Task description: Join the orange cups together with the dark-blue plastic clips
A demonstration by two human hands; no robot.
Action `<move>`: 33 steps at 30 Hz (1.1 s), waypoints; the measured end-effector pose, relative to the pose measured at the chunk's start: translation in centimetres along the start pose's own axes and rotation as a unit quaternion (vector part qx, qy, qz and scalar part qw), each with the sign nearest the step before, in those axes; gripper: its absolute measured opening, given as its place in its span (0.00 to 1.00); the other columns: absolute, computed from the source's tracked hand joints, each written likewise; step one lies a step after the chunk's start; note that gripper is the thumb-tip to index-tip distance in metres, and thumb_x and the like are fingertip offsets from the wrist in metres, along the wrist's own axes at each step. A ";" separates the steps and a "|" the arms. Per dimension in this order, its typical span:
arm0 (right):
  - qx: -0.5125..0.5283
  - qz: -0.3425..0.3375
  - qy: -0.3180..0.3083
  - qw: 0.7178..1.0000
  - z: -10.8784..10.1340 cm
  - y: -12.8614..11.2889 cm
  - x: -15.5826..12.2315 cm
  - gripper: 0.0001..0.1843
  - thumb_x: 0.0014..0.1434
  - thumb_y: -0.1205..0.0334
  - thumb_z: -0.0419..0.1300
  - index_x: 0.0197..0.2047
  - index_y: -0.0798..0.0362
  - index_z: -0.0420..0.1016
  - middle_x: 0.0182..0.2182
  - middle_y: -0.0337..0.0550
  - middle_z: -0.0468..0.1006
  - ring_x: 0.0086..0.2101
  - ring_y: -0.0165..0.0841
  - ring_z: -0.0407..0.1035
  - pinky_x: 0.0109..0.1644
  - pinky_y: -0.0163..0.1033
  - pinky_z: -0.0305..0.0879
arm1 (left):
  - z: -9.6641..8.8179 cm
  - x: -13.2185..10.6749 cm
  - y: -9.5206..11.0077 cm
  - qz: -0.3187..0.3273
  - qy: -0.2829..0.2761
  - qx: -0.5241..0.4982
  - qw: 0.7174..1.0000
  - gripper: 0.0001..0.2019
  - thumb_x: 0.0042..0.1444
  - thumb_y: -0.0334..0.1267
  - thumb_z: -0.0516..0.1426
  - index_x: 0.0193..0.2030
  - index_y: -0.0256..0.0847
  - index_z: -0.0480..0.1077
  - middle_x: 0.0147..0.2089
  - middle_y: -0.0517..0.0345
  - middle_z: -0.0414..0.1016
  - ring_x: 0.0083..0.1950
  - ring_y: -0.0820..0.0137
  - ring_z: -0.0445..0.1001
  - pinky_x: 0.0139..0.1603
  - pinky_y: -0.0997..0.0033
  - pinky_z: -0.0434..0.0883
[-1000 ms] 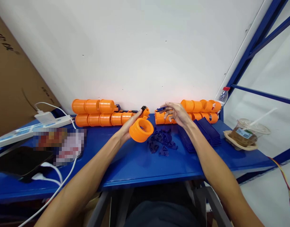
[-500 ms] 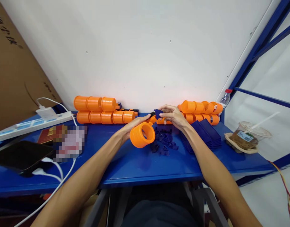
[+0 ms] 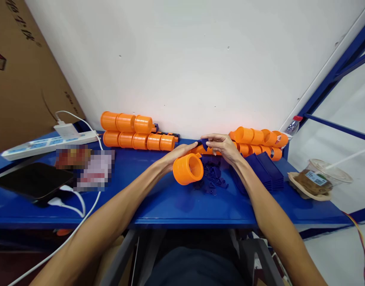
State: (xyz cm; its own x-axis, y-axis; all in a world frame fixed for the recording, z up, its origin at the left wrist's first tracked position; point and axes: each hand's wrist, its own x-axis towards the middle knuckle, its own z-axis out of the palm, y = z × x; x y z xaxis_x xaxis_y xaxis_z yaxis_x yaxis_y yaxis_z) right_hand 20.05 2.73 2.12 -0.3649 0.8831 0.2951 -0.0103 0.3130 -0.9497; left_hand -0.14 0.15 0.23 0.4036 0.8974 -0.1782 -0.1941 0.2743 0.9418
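My left hand [image 3: 180, 154] is closed round the handle end of an orange plastic cup-shaped part [image 3: 187, 169], whose round opening faces me and to the right. A black piece [image 3: 198, 145] shows at the far end of that handle, by my left thumb. My right hand [image 3: 223, 146] pinches a small dark blue plastic piece [image 3: 204, 143] between thumb and fingers, right at that end; whether the two parts touch I cannot tell. Under the hands, a loose pile of small dark blue plastic pieces [image 3: 214, 174] lies on the blue table [image 3: 182, 208].
Orange cup parts are stacked at the back left [image 3: 135, 133] and back right [image 3: 256, 139]. Dark blue flat panels [image 3: 264, 171] lie right of the pile. A drink cup [image 3: 322, 176] stands far right. A power strip [image 3: 48, 145], a phone [image 3: 33, 180] and a white cable occupy the left.
The view has shifted a little, so the scene sits differently in the frame. Both hands stay together at the handle end, the small blue piece still in my right fingers and slightly turned.
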 end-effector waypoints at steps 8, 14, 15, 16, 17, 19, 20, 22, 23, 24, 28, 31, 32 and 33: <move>0.006 0.010 -0.035 0.999 -0.4 0.0 -0.1 0.24 0.47 0.57 0.75 0.49 0.50 0.83 0.29 0.32 0.67 0.23 0.22 0.57 0.20 0.30 0.52 | -0.4 0.6 -0.7 0.012 -0.021 0.026 0.999 0.19 0.66 0.49 0.59 0.36 0.32 0.79 0.27 0.47 0.79 0.23 0.70 0.74 0.25 0.73 0.69; 0.028 0.047 0.010 0.998 0.3 0.4 -0.1 0.25 0.44 0.50 0.77 0.42 0.51 0.80 0.36 0.40 0.77 0.34 0.30 0.71 0.26 0.30 0.64 | 0.5 0.0 -0.7 0.092 -0.001 0.029 0.995 0.18 0.66 0.49 0.59 0.43 0.32 0.77 0.27 0.52 0.79 0.25 0.70 0.75 0.28 0.73 0.70; 0.041 0.057 -0.008 0.997 0.4 0.5 -0.1 0.24 0.46 0.47 0.77 0.41 0.52 0.80 0.36 0.42 0.78 0.34 0.30 0.71 0.27 0.30 0.66 | 0.7 -0.2 -0.7 0.124 0.003 0.031 0.992 0.19 0.65 0.50 0.60 0.46 0.32 0.76 0.28 0.53 0.79 0.26 0.69 0.76 0.29 0.73 0.71; 0.055 0.064 -0.033 0.996 0.6 0.6 -0.2 0.24 0.47 0.44 0.76 0.39 0.53 0.80 0.36 0.43 0.79 0.34 0.31 0.72 0.29 0.31 0.67 | 0.9 -0.3 -0.7 0.150 0.006 0.036 0.988 0.20 0.64 0.51 0.61 0.51 0.33 0.75 0.28 0.54 0.79 0.28 0.68 0.77 0.31 0.73 0.72; 0.068 0.066 -0.058 0.994 0.7 0.7 -0.2 0.24 0.49 0.42 0.74 0.38 0.53 0.80 0.36 0.44 0.80 0.34 0.31 0.73 0.31 0.32 0.69 | 1.0 -0.5 -0.7 0.170 0.007 0.043 0.984 0.23 0.63 0.51 0.62 0.55 0.34 0.74 0.29 0.55 0.79 0.29 0.67 0.78 0.32 0.72 0.73; 0.089 0.054 -0.089 0.991 1.0 0.8 -0.3 0.24 0.51 0.40 0.73 0.38 0.53 0.81 0.37 0.45 0.82 0.36 0.32 0.74 0.36 0.34 0.71 | 1.2 -0.7 -0.8 0.191 0.004 0.057 0.980 0.28 0.62 0.52 0.62 0.63 0.36 0.70 0.29 0.57 0.78 0.31 0.66 0.79 0.34 0.71 0.74; 0.099 0.044 -0.095 0.990 1.1 0.8 -0.4 0.24 0.51 0.40 0.73 0.39 0.53 0.81 0.38 0.46 0.83 0.38 0.33 0.75 0.38 0.35 0.71 | 1.2 -0.8 -0.8 0.194 -0.002 0.063 0.979 0.31 0.62 0.53 0.62 0.67 0.37 0.67 0.28 0.58 0.78 0.32 0.65 0.80 0.35 0.70 0.74; 0.118 0.031 -0.104 0.987 1.2 0.9 -0.5 0.25 0.50 0.40 0.74 0.40 0.54 0.82 0.41 0.47 0.84 0.41 0.36 0.77 0.43 0.37 0.72 | 1.2 -0.9 -1.0 0.202 -0.015 0.077 0.976 0.36 0.62 0.54 0.62 0.72 0.38 0.62 0.27 0.59 0.77 0.32 0.65 0.80 0.35 0.70 0.74; 0.125 0.027 -0.109 0.986 1.3 0.9 -0.5 0.27 0.49 0.40 0.74 0.41 0.54 0.83 0.42 0.48 0.85 0.43 0.37 0.77 0.44 0.38 0.72 | 1.2 -1.0 -1.0 0.207 -0.021 0.087 0.974 0.38 0.62 0.54 0.62 0.74 0.38 0.59 0.26 0.60 0.76 0.32 0.65 0.80 0.35 0.70 0.74; 0.130 0.022 -0.115 0.984 1.4 0.9 -0.5 0.28 0.48 0.39 0.75 0.41 0.54 0.83 0.42 0.49 0.85 0.44 0.38 0.77 0.46 0.39 0.73 | 1.2 -1.0 -1.0 0.214 -0.024 0.098 0.971 0.40 0.62 0.54 0.61 0.75 0.39 0.57 0.26 0.60 0.76 0.32 0.65 0.80 0.36 0.70 0.73; 0.129 -0.006 -0.125 0.984 1.8 0.8 -0.4 0.29 0.47 0.38 0.76 0.40 0.55 0.83 0.40 0.50 0.85 0.45 0.40 0.78 0.50 0.42 0.73 | 1.2 -1.3 -0.9 0.247 -0.013 0.142 0.959 0.42 0.63 0.55 0.60 0.78 0.38 0.53 0.26 0.61 0.75 0.30 0.67 0.78 0.38 0.69 0.73; 0.126 -0.019 -0.119 0.985 2.0 0.6 -0.4 0.29 0.46 0.38 0.76 0.39 0.55 0.83 0.37 0.48 0.85 0.44 0.40 0.78 0.51 0.42 0.72 | 1.3 -1.4 -0.7 0.259 -0.012 0.162 0.952 0.42 0.63 0.55 0.60 0.78 0.38 0.53 0.25 0.62 0.74 0.29 0.67 0.77 0.38 0.70 0.73; 0.126 -0.022 -0.117 0.985 2.1 0.6 -0.4 0.29 0.45 0.38 0.76 0.38 0.55 0.83 0.36 0.47 0.85 0.43 0.39 0.78 0.50 0.41 0.72 | 1.3 -1.5 -0.7 0.266 -0.015 0.166 0.949 0.41 0.63 0.55 0.60 0.77 0.38 0.54 0.25 0.62 0.74 0.29 0.67 0.76 0.37 0.70 0.73; 0.125 -0.025 -0.118 0.985 2.1 0.5 -0.5 0.29 0.45 0.38 0.76 0.38 0.55 0.83 0.35 0.47 0.84 0.43 0.39 0.78 0.49 0.40 0.72 | 1.4 -1.5 -0.7 0.275 -0.018 0.171 0.946 0.41 0.64 0.55 0.59 0.77 0.38 0.55 0.25 0.62 0.73 0.28 0.68 0.75 0.37 0.70 0.73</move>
State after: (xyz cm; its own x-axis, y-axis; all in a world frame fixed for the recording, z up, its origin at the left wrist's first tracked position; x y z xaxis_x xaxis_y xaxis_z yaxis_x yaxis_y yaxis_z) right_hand 18.24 1.75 1.24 -0.5633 0.7541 0.3376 -0.2517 0.2325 -0.9394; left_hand 0.59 -1.88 0.23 0.3573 0.8580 0.3691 -0.0852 -0.3636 0.9277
